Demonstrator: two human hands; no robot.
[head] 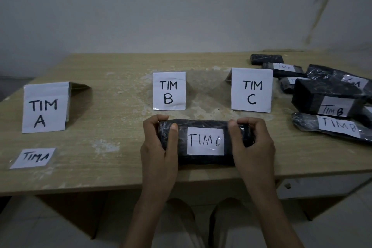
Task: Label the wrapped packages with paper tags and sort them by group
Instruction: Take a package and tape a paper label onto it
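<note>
A black wrapped package (203,160) lies near the table's front edge, with a white tag reading "TIM C" (205,141) on its top. My left hand (159,143) grips its left end and my right hand (251,143) grips its right end, thumbs on top. Three standing paper signs face me: "TIM A" (45,107) at the left, "TIM B" (169,91) in the middle, "TIM C" (251,90) to the right. A loose tag reading "TIM A" (33,158) lies flat at the front left.
A pile of several black wrapped packages (330,98) with white tags sits at the right side of the wooden table (112,127), some reading "TIM B". A pale wall stands behind the table. My knees show below the front edge.
</note>
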